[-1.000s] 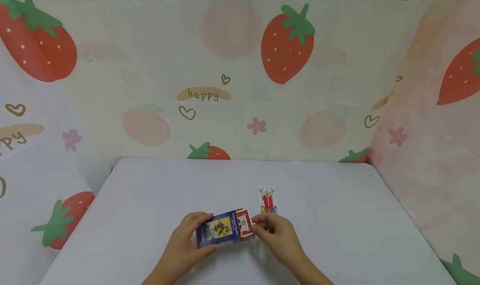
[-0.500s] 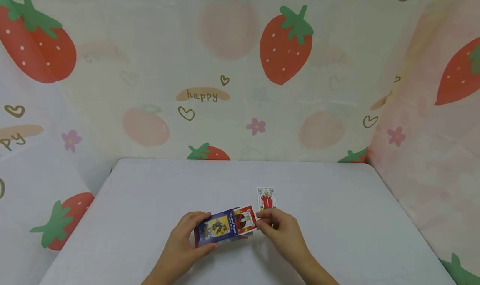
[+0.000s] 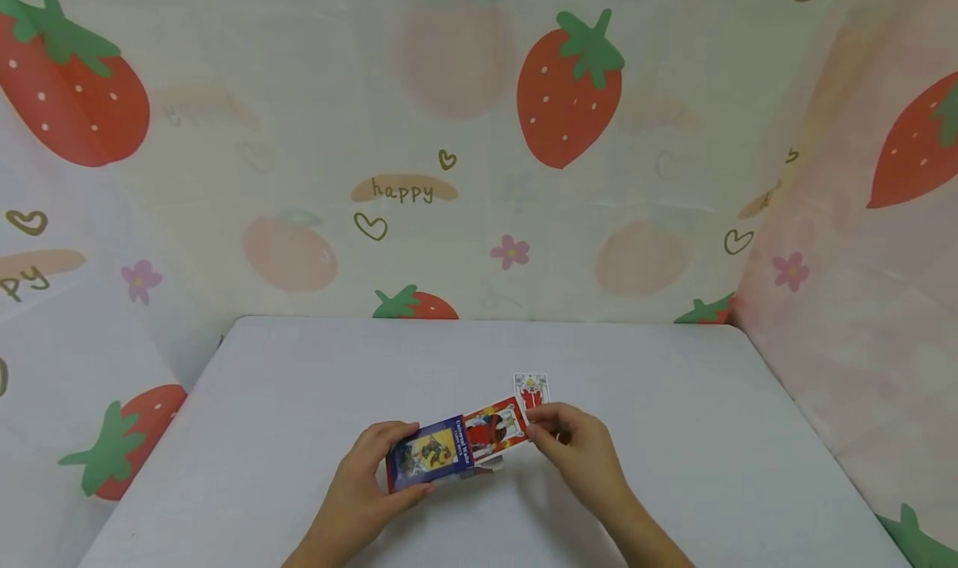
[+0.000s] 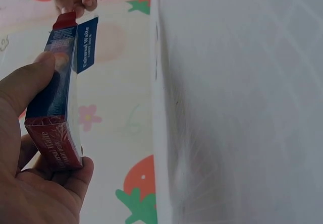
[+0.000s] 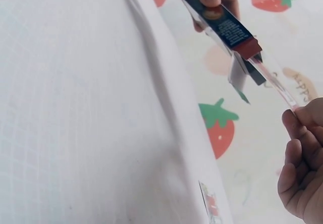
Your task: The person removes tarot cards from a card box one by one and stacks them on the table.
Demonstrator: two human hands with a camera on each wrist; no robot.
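1. Here, the left hand (image 3: 367,476) holds a blue Universal Waite tarot deck box (image 3: 428,456), its grip wrapped around one end, with the thumb on one side and the fingers on the other.
2. The right hand (image 3: 580,447) has a pinching grip, thumb and index finger set on the outer edge of a red-bordered card (image 3: 496,429); its other fingers curl inward.
3. That card sticks partly out of the box's mouth, slanting up to the right in the head view. Whether more cards lie beneath it, I cannot tell.
4. A blue flap (image 4: 88,45) lettered "Universal Waite" juts from the mouth, and a pale flap (image 5: 237,72) shows near it in the right wrist view.
5. Both box and red-bordered card are raised above the white surface (image 3: 337,368).
6. A white-bordered card (image 3: 531,387) with a red figure lies on the surface just beyond, its lower part hidden in the head view.
7. Strawberry-printed cloth (image 3: 569,94) hangs behind and along both sides.
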